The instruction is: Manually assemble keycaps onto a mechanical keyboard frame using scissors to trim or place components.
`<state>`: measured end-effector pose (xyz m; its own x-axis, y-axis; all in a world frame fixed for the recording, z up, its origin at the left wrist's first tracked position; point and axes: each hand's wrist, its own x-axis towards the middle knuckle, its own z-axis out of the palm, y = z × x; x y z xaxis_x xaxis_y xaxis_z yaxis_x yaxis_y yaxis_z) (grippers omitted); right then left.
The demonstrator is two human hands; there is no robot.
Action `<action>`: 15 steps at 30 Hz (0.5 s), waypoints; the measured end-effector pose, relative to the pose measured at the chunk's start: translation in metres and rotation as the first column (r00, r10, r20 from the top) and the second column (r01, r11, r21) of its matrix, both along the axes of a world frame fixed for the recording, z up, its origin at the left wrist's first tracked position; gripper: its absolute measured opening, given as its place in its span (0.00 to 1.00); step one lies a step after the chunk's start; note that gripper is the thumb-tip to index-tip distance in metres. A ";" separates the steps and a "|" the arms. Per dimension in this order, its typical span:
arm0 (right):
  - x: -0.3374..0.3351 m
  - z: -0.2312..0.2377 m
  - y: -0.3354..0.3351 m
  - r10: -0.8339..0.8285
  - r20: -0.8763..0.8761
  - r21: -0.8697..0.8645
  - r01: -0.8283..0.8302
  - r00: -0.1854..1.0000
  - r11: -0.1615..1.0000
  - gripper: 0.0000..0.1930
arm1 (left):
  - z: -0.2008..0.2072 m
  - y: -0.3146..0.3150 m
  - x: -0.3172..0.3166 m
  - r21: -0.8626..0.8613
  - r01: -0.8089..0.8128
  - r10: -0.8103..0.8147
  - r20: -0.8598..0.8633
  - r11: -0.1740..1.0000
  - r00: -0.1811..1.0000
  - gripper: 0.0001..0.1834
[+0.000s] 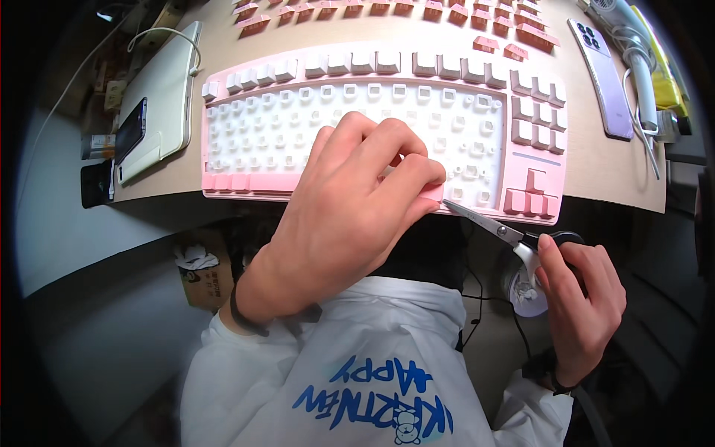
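Observation:
A pink keyboard lies along the table's near edge, with many of its switches bare on a white plate. Over its front row bends my left hand, its fingertips closed on a pink keycap that is mostly hidden. My right hand grips a pair of scissors by its black and white handles. The scissors' tip meets the keyboard's front edge right beside that keycap. White keycaps line the top row, and pink ones fill the front row's left part.
Loose pink keycaps stand in rows at the table's far side. On the right lie a purple phone and a grey-blue hair-dryer-like device with a cord. A dark phone rests on a pale flat device at the left.

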<state>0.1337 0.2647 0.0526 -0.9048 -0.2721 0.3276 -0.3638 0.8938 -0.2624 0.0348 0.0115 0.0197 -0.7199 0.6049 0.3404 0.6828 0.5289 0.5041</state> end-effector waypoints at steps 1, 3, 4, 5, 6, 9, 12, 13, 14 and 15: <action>-0.001 0.000 0.000 -0.005 -0.003 0.000 0.005 1.000 1.000 0.19 | 0.000 0.001 0.000 -0.005 0.003 -0.004 -0.009 1.000 1.000 0.14; -0.004 -0.004 0.003 0.007 0.003 -0.013 -0.007 1.000 1.000 0.19 | 0.001 0.001 -0.001 -0.008 -0.001 0.001 -0.003 1.000 1.000 0.14; -0.005 -0.006 0.004 0.018 0.006 -0.028 -0.018 1.000 0.999 0.19 | 0.002 0.001 0.000 -0.012 -0.005 0.005 0.002 1.000 1.000 0.14; -0.005 -0.006 0.004 0.016 0.008 -0.027 -0.016 1.000 1.000 0.19 | 0.002 0.002 -0.001 -0.011 -0.003 0.003 0.004 1.000 1.000 0.14; -0.005 -0.006 0.005 0.024 0.004 -0.020 -0.024 1.000 1.000 0.19 | 0.002 0.002 -0.001 -0.019 -0.003 0.003 -0.001 1.000 1.000 0.14; -0.008 -0.004 0.005 0.041 -0.016 -0.010 -0.041 0.999 0.999 0.19 | 0.003 0.004 -0.001 -0.019 -0.003 0.003 -0.010 1.000 1.000 0.15; -0.014 -0.007 0.006 0.062 -0.014 -0.036 -0.062 0.998 0.997 0.19 | 0.003 0.003 0.000 -0.011 -0.015 0.015 -0.006 1.000 1.000 0.15; -0.015 -0.010 0.008 0.069 0.005 -0.063 -0.069 0.998 0.996 0.19 | 0.002 0.002 0.001 -0.009 -0.023 0.023 0.004 1.000 1.000 0.15; -0.015 -0.014 0.009 0.067 -0.004 -0.091 -0.067 0.998 0.994 0.19 | 0.000 0.002 0.002 -0.008 -0.025 0.025 0.003 1.000 1.000 0.15; -0.014 -0.020 0.011 0.069 -0.005 -0.090 -0.069 0.998 0.994 0.19 | -0.003 0.003 0.002 0.029 -0.037 0.037 0.016 0.999 0.999 0.15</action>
